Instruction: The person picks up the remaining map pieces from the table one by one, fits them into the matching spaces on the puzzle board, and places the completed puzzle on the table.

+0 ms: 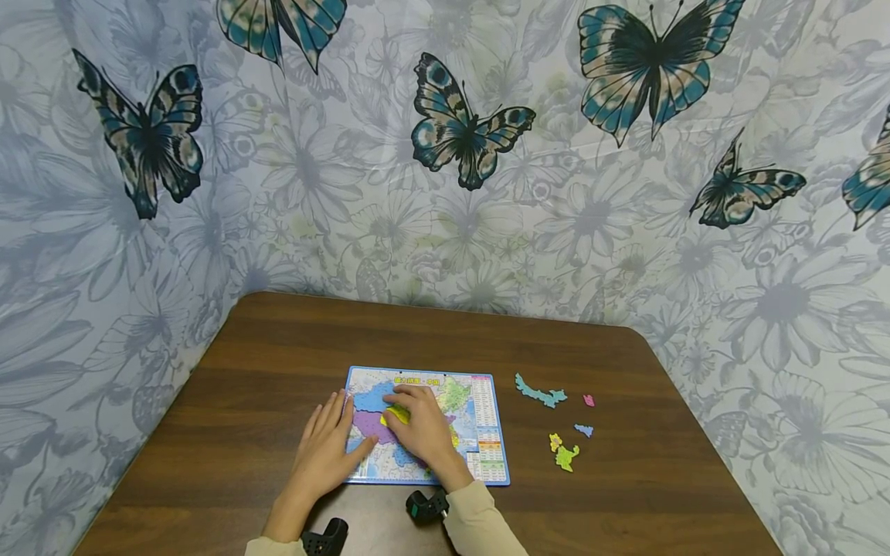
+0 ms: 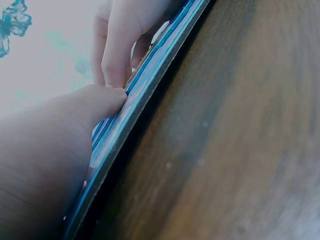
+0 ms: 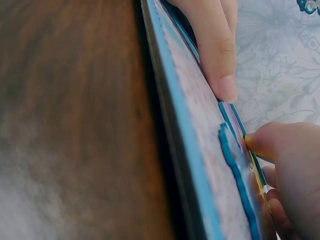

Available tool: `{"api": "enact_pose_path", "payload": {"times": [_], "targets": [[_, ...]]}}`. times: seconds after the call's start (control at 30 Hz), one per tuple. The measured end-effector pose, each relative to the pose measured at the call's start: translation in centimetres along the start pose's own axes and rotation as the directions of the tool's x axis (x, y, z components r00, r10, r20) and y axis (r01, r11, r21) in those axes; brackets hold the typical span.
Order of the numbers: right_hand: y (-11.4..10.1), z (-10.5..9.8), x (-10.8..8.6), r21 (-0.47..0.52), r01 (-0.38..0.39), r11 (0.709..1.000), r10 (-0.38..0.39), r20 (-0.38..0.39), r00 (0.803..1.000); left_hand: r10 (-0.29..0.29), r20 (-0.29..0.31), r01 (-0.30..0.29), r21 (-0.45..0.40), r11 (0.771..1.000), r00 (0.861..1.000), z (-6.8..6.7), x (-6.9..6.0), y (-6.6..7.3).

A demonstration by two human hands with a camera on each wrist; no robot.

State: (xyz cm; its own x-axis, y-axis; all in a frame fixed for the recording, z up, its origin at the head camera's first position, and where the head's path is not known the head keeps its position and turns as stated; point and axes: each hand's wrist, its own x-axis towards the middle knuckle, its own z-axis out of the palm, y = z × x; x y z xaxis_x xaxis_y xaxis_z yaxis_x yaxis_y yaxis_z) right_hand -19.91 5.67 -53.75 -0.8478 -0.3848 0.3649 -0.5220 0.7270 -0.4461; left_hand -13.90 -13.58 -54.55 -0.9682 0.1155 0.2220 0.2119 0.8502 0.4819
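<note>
Head view: the left hand [image 1: 323,452] lies at the puzzle board's [image 1: 467,409] nine o'clock, fingers straight. The right hand [image 1: 422,431], fingers bent, pinches a half-hidden yellow piece [image 1: 399,412]; table [image 1: 431,332] stretches past twelve. Left wrist: the board's ends get cut off. Right wrist: the yellow piece blurs.

Puzzle board [image 1: 484,409] shows a blue border; on it a blue piece [image 1: 373,398], purple piece [image 1: 370,426], yellow piece [image 1: 399,413], green piece [image 1: 454,394]. Loose pieces: long strip [image 1: 538,394] light blue, others pink, periwinkle, yellow, lime. Table [image 1: 278,332] brown, streaked grain. Wall [image 1: 313,239] pale grey-blue floral; butterflies [image 1: 653,66] teal, black, cream. Sleeves [image 1: 483,519] cream.
</note>
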Motion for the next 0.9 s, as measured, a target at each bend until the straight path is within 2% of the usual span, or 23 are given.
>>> {"api": "enact_pose_path", "payload": {"times": [0.4, 0.9], "targets": [[0.00, -0.17, 0.00, -0.010, 0.013, 1.000, -0.013, 0.041, 0.999, -0.001, 0.001, 0.001, 0.003, 1.000, 1.000, -0.16, 0.01, 0.10], [0.20, -0.47, -0.29, -0.028, 0.089, 0.996, -0.087, 0.044, 0.995, 0.005, -0.008, -0.005, -0.007, 1.000, 1.000, -0.15, -0.02, 0.17]]}}
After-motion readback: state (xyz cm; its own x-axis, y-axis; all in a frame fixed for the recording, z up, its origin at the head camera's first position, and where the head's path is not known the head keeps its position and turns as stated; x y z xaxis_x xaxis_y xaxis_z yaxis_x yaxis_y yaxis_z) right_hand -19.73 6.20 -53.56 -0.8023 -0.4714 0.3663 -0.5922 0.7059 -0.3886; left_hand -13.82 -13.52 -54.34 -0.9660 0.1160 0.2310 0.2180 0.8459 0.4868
